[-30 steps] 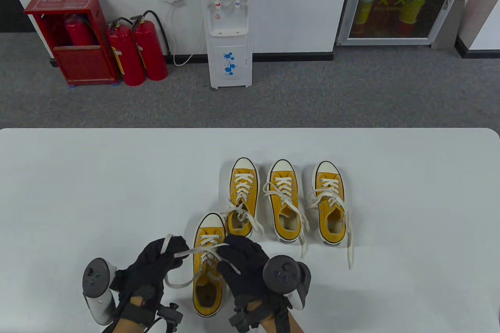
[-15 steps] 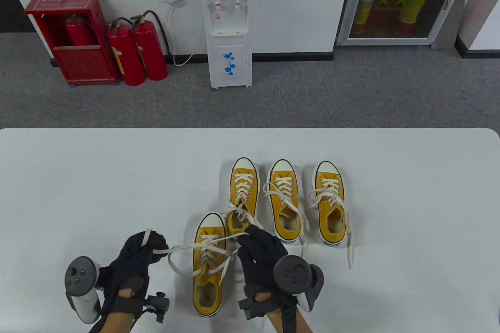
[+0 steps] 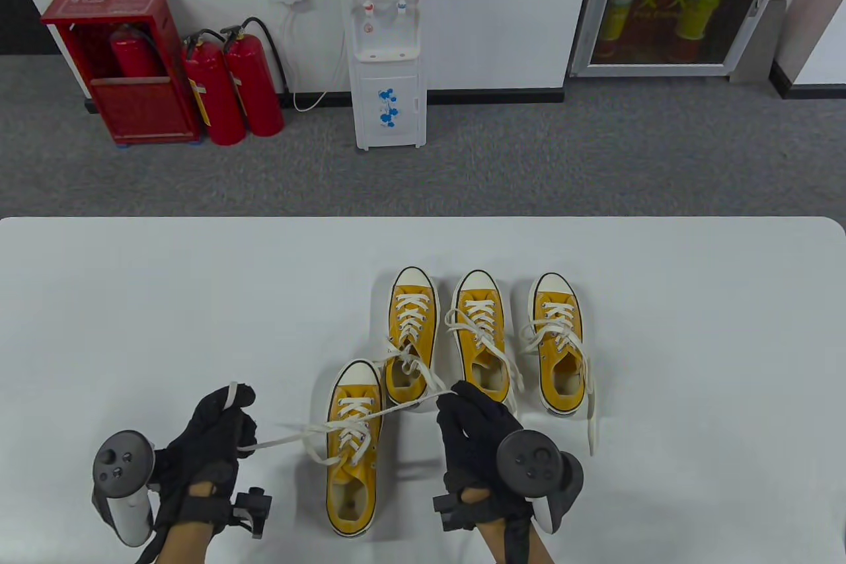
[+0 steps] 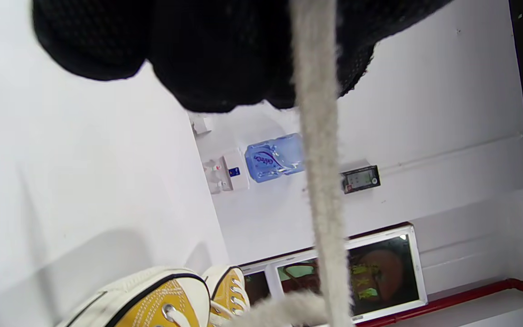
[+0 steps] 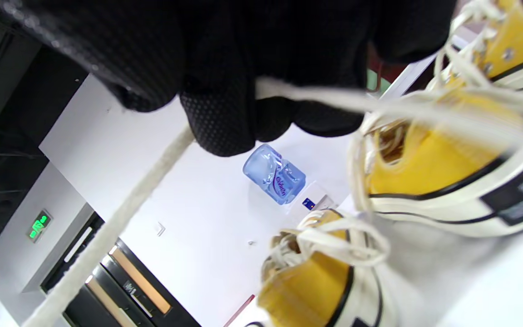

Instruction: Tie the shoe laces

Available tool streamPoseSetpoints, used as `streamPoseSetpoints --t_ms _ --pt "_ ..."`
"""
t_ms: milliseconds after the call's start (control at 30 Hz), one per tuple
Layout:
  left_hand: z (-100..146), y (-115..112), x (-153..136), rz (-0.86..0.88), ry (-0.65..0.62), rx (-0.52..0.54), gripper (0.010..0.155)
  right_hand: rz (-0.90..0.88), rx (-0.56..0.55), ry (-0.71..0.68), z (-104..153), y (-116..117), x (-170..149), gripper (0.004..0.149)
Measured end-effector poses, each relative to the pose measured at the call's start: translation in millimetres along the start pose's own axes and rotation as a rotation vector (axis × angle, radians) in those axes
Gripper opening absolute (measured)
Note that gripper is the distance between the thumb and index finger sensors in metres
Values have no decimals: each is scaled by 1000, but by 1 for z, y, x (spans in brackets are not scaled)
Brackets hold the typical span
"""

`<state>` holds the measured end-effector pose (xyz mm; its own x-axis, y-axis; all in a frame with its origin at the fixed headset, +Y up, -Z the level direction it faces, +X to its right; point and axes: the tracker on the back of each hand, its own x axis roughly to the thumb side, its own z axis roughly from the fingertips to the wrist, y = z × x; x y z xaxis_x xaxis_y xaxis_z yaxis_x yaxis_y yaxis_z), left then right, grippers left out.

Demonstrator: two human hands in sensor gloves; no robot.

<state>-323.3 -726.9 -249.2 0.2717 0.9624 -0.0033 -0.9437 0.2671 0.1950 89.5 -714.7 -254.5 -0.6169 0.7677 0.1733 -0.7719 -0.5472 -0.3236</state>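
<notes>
— What sits closest to the person?

— A yellow sneaker [image 3: 352, 451], toe pointing away, on the white table [image 3: 132, 299] between two gloved hands. The left hand [image 3: 210, 438] has its fingers curled round one end of the cream lace [image 3: 291, 437], which runs taut from the fist to the shoe's eyelets; a loose tail pokes out above the knuckles.

— And the other side?

— The right hand [image 3: 477, 442] pinches the other lace end [image 3: 413, 402], drawn tight up and to the right from the same shoe. The two strands cross over the tongue (whether a knot has formed there cannot be told). A grey tracker [image 3: 121, 468] rides on the back of the left hand, and a matching one [image 3: 537, 463] on the right.

— The close-up cameras?

— The left wrist view shows the lace [image 4: 319, 181] coming straight out from under black fingertips [image 4: 211, 59]. The right wrist view shows a strand [image 5: 107, 227] clamped between fingertips [image 5: 218, 113].

— Farther back?

— Three more yellow sneakers [image 3: 477, 338] stand in a row, laces loose, the left one just beyond the near shoe's toe. Past the table edge: grey carpet, a water dispenser [image 3: 386, 41], and red fire extinguishers [image 3: 228, 88] beside a red cabinet [image 3: 122, 65].
</notes>
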Motion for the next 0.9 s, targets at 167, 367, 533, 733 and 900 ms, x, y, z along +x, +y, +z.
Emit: streamPoseSetpoints --t_ms 167,367,533,733,900 --pt "0 4 0 -46 2 19 39 -17 23 37 1 -8 -10 47" --pt "-2 10 -4 -102 30 33 39 27 -18 80 4 -19 -24 46" --pt "-4 13 -9 -193 75 43 39 121 -67 124 3 -32 -37 45" --pt "-8 16 -17 -311 138 47 39 253 -52 217 -2 -39 -48 44" --pt "-10 19 -22 -372 187 57 40 343 -42 281 -5 -43 -57 43"
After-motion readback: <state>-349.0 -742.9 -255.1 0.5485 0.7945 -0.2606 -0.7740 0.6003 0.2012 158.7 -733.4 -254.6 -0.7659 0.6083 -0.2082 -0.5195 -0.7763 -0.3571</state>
